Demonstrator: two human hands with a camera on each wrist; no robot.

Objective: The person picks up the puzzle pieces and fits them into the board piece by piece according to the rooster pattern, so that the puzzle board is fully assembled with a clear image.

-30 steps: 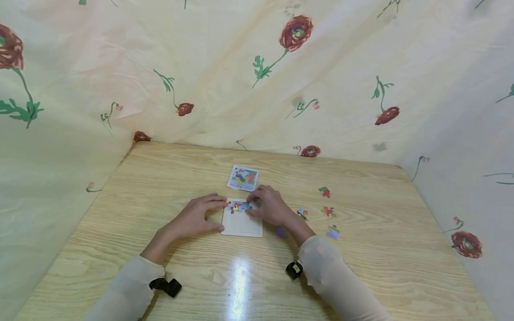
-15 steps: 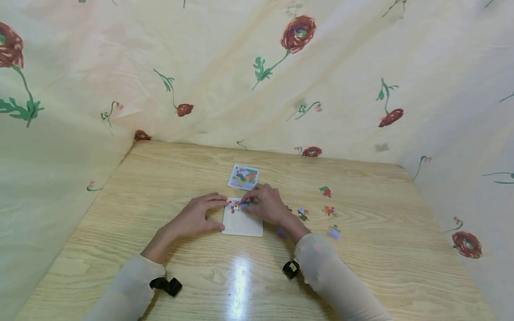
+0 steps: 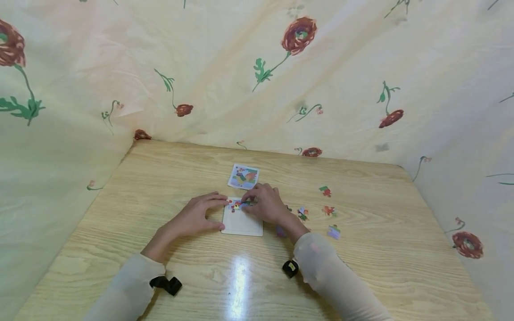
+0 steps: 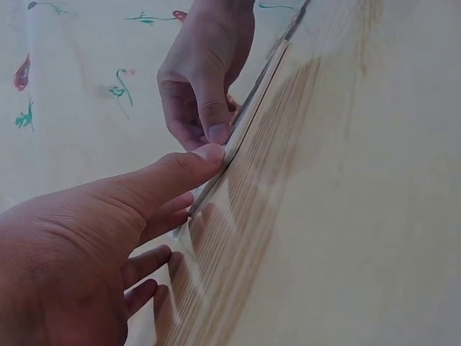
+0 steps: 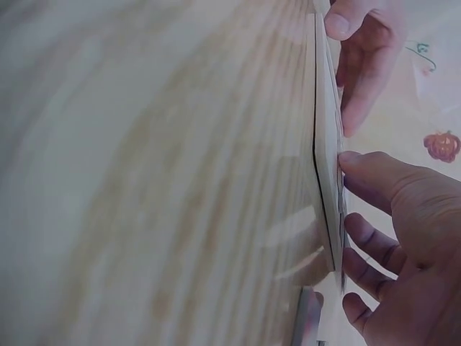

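A square white puzzle tray (image 3: 242,226) lies flat in front of me in the head view. Colourful pieces (image 3: 233,206) sit in its top left corner. My left hand (image 3: 196,217) rests against the tray's left side, its fingers at the upper corner and its thumb at the lower one. Over the tray's upper right part, my right hand (image 3: 268,205) pinches a puzzle piece (image 3: 249,203) with green on it, partly hidden by the fingers. In the right wrist view, the right thumb (image 5: 367,173) is close to the tray's raised edge (image 5: 328,144).
Behind the tray lies a square picture card (image 3: 243,176) with a colourful bird. Several loose pieces are scattered to the right, among them a red and green one (image 3: 325,191) and a purple one (image 3: 333,232). A flowered cloth (image 3: 225,80) borders the wooden table (image 3: 192,174).
My right hand has shifted slightly left along the tray's top with its piece, which now appears more tilted. The left hand has stayed at the tray's left side.
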